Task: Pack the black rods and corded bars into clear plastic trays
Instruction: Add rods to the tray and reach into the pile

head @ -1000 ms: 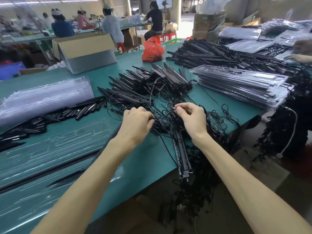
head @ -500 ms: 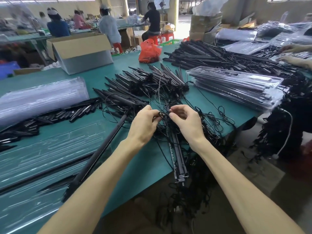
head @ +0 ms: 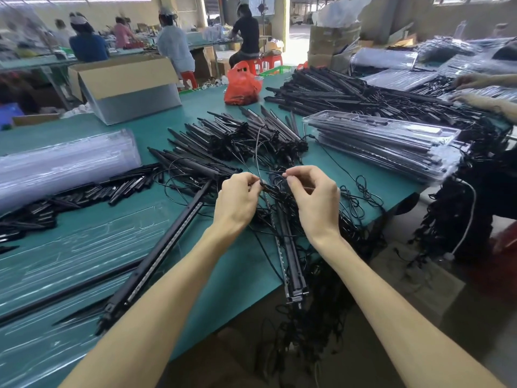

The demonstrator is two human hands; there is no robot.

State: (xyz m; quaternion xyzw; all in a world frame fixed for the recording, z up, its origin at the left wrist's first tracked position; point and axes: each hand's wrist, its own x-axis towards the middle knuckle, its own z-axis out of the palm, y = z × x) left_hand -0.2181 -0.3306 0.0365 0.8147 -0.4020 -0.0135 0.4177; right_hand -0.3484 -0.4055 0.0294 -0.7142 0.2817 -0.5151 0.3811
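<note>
The teal-green work surface (head: 156, 127) fills most of the frame. Flat clear plastic trays (head: 56, 264) lie spread across its lower left, and a stack of filled clear trays (head: 386, 147) sits at the right. A heap of short black rods (head: 246, 138) fans out above centre, and a tangle of loose black cords (head: 361, 197) spills from it toward the surface's right edge.

A long black slotted bar (head: 156, 259) runs diagonally from centre to lower left, its low end over the trays. The black corded bar (head: 291, 264) lies directly beneath the hands. Its long axis runs from the fingers straight down the frame, and its near end pokes past the surface edge.

The left hand (head: 237, 200) and right hand (head: 316, 200) meet at centre, thumbs and fingers clamped on one thin black cord (head: 268, 187) stretched between them. This looks like freeing that cord from the tangle. The right wrist is nearer the corded bar. The trays lie to the lower left beyond the diagonal bar, which stands in the way, and the loose cords could snag
</note>
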